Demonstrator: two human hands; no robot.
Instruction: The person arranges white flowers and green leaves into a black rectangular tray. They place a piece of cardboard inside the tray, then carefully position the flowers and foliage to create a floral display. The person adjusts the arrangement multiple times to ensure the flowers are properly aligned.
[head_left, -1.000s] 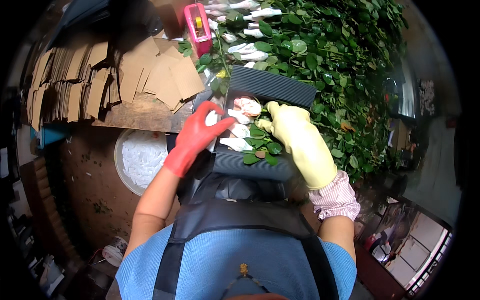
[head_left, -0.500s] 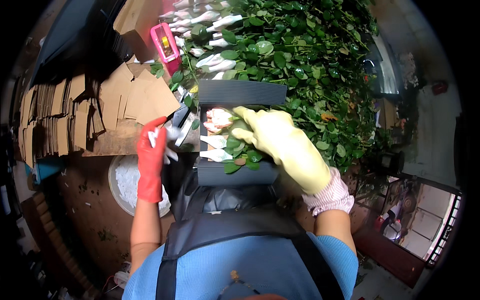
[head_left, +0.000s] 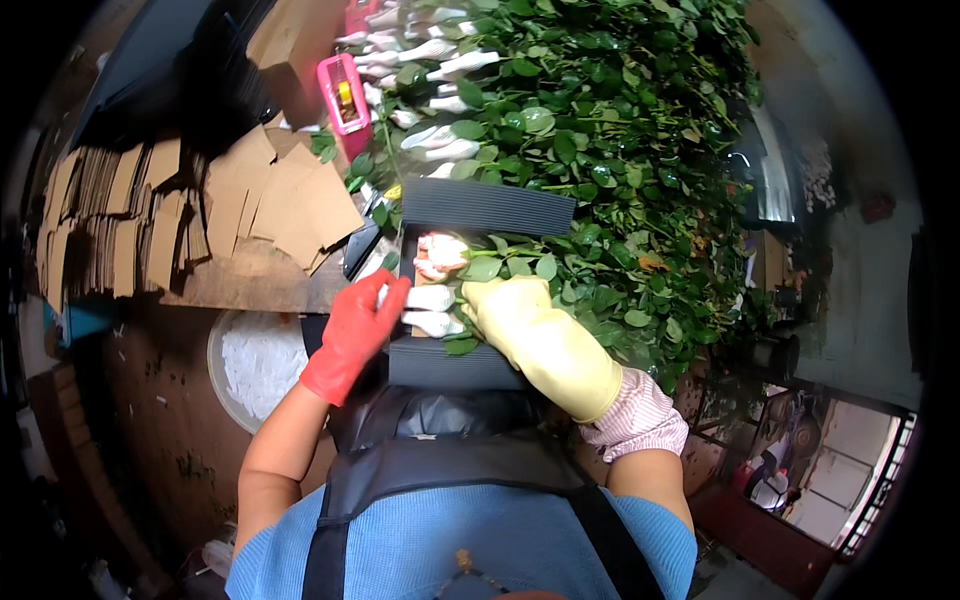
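Note:
My left hand (head_left: pixel 352 330), in a red glove, is closed at the tip of a white sleeve (head_left: pixel 431 297) on a rosebud. My right hand (head_left: pixel 540 340), in a yellow glove, is closed around that rose's stem end; the glove hides the stem itself. Just below lies another white-sleeved rosebud (head_left: pixel 433 323). Bare pale pink roses (head_left: pixel 440 256) rest above, their leafy stems pointing right. All of these lie between two dark ribbed walls of a holder, the far wall (head_left: pixel 488 206) and the near wall (head_left: pixel 455 364).
Leafy rose stems (head_left: pixel 620 120) are heaped at the far right, white-sleeved heads (head_left: pixel 465 66) facing left. A pink tape dispenser (head_left: pixel 344 95) stands near cardboard sheets (head_left: pixel 305 205) and stacked card pieces (head_left: pixel 120 225). A tub (head_left: pixel 216 365) of white scraps sits below the table edge.
My left hand has moved right to the sleeved rosebud, and the white sleeve it held is gone from it. My right hand has shifted down and left from the bare roses to the sleeved one.

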